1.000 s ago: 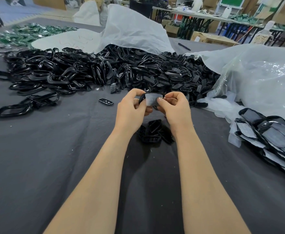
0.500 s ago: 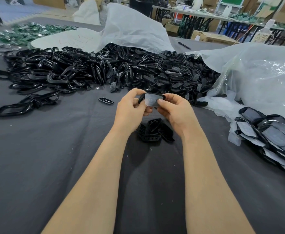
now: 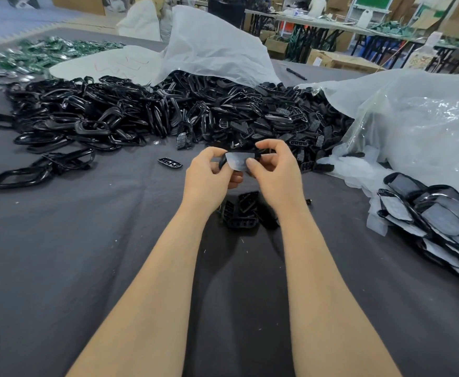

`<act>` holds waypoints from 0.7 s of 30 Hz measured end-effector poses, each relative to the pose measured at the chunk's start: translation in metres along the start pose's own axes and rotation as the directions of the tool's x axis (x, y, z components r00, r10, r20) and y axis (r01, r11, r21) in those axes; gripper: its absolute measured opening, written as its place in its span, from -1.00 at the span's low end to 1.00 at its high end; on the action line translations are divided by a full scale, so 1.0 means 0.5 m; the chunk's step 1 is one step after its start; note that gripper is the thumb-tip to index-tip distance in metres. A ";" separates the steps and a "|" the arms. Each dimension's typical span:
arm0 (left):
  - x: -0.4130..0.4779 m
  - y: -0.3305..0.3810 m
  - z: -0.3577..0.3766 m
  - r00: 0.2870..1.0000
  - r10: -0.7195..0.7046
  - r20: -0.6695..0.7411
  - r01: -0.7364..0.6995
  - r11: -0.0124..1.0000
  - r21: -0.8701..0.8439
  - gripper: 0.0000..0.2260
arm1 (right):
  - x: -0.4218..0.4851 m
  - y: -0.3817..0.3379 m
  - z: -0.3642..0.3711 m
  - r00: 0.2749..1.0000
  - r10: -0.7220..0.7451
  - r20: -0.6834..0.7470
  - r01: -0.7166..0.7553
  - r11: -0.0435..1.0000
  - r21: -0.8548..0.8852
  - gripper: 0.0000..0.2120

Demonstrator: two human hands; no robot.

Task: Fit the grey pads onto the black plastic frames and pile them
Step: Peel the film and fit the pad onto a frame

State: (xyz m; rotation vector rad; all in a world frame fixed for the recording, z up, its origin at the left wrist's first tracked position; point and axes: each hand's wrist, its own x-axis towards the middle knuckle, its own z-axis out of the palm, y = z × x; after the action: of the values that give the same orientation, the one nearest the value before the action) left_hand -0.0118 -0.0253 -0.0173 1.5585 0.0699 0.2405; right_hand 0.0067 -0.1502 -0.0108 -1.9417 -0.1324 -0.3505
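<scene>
Above the middle of the table both my hands hold one black plastic frame with a grey pad (image 3: 236,161) lying on it. My left hand (image 3: 209,178) grips the frame's left end with curled fingers. My right hand (image 3: 276,172) pinches the right end, its thumb pressing on the pad. Most of the frame is hidden behind the pad and my fingers. A small heap of black frames (image 3: 243,212) lies on the cloth just below my hands. At the right edge is a pile of frames with grey pads fitted (image 3: 435,216).
A large mound of black plastic parts (image 3: 168,115) spreads across the far side of the dark grey tablecloth (image 3: 86,254), partly under white plastic sheeting (image 3: 212,47). A clear plastic bag (image 3: 418,126) bulges at right. One loose black part (image 3: 170,162) lies left of my hands.
My right hand has shifted its hold: its fingers rose over the frame's right end and the thumb moved onto the pad. The left hand stayed put.
</scene>
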 end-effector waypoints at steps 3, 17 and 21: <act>0.000 0.004 -0.001 0.998 -0.036 -0.056 0.031 0.996 -0.078 -0.86 | -0.010 -0.008 0.019 0.989 -0.128 -0.081 0.121 0.989 -0.081 -0.80; -0.011 0.005 0.014 0.994 0.079 -0.072 -0.075 0.996 0.046 -0.78 | -0.011 -0.016 0.048 0.978 0.148 -0.149 -0.138 0.988 0.073 -0.95; -0.010 0.007 0.011 0.990 0.043 -0.136 -0.048 0.998 -0.031 -0.81 | -0.015 -0.026 0.024 0.972 -0.051 -0.229 0.052 0.999 -0.004 -0.92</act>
State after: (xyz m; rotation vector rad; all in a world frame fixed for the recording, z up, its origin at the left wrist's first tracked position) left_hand -0.0158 -0.0316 -0.0143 1.5098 0.1358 0.3819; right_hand -0.0014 -0.1337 -0.0057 -1.8831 -0.0323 -0.6055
